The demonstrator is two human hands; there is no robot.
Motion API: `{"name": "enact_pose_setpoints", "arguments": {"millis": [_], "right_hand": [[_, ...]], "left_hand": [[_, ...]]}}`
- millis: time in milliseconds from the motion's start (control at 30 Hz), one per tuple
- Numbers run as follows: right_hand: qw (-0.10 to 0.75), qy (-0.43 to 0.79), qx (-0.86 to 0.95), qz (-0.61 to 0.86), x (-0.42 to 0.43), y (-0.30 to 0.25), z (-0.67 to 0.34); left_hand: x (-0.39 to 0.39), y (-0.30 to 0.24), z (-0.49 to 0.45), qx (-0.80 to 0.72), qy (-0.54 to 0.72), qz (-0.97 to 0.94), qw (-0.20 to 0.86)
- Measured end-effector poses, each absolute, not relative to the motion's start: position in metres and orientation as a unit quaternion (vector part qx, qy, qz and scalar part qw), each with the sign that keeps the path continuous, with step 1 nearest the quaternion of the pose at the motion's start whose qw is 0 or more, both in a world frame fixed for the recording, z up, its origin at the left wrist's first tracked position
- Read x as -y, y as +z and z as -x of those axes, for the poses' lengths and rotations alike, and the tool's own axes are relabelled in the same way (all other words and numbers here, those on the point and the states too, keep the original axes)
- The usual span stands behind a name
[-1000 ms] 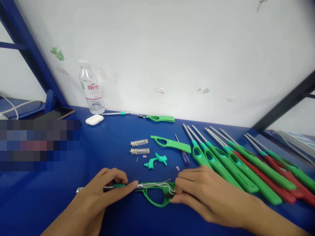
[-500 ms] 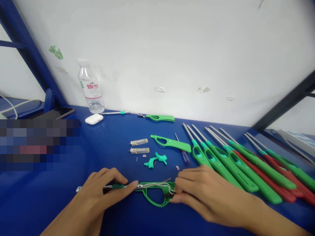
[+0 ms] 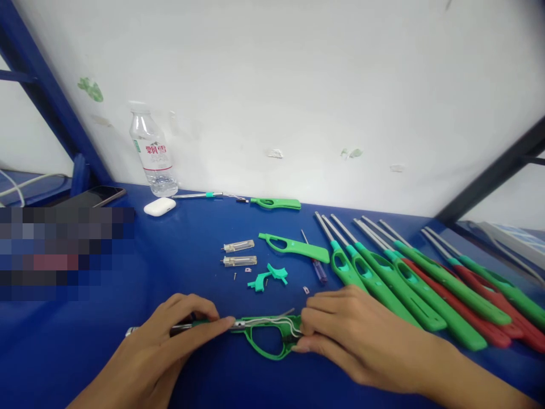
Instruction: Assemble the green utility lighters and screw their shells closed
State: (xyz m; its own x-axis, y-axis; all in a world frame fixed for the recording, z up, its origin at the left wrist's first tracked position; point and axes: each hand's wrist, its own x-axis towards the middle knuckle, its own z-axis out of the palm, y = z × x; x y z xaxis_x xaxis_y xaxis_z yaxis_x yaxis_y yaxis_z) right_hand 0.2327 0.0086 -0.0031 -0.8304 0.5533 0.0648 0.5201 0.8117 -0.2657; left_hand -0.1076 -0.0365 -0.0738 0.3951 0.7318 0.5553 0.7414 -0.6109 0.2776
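On the blue tabletop [image 3: 179, 250], my left hand [image 3: 183, 329] and my right hand [image 3: 340, 335] are both grasping. Between them lies the open green casing [image 3: 275, 357], one end pinched by my right hand, while my left holds the metal tube [image 3: 239, 324] at the other; pale wires [image 3: 276, 320] run from this tube toward a small black part [image 3: 290, 339].

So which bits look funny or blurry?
In the head view, big squares hide a patch at left; the bottle tilts outward, perhaps from lens stretch; the top right corner darkens; the left hand and right hand look fairly clear; wires between them look slightly soft.
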Motion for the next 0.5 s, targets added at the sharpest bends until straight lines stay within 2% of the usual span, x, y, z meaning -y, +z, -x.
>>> {"name": "enact_pose_setpoints", "arguments": {"millis": [200,500], "right_hand": [[0.074,0.115,0.951,0.276,-0.009,-0.003,-0.233],[0.059,0.112,0.952,0.277,-0.010,-0.001,-0.231]], "left_hand": [[0.046,-0.071,0.109,0.441,-0.278,0.852,0.044],[0.023,-0.037,0.061,0.445,-0.299,0.840,0.084]]}}
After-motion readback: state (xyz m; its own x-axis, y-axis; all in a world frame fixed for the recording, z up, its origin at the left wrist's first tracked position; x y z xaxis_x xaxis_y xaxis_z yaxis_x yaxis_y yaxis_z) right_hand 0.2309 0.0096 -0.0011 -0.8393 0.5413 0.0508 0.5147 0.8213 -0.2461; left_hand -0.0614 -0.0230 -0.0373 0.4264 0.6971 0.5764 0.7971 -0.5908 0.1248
